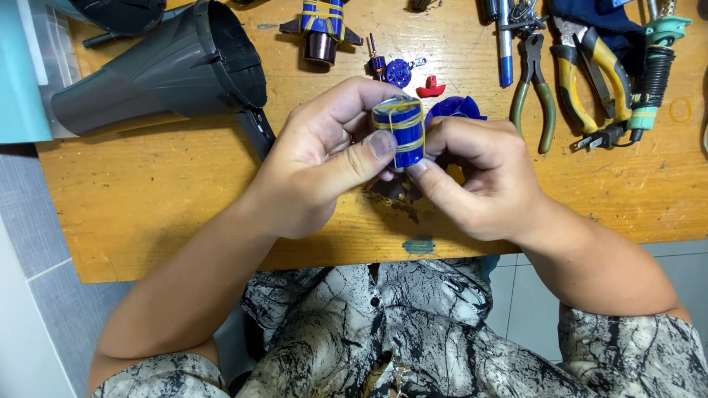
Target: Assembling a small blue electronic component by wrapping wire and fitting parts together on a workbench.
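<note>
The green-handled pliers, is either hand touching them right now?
No: the green-handled pliers lie on the wooden table, while both hands hold the blue cylinder.

1. A translucent plastic container (55, 44) with a flat teal panel (15, 74) beside it is seen at the far upper left edge, well apart from the left hand (324, 158). It cannot be told whether it is a package.
2. A blue cylinder (399, 133), ringed with yellow bands, is gripped between the left hand and the right hand (479, 177). It cannot be told whether the blue surface is a label.
3. A second blue part with yellow bands (322, 18) is seen above the left hand, near the top edge.
4. No signs or screens are seen.
</note>
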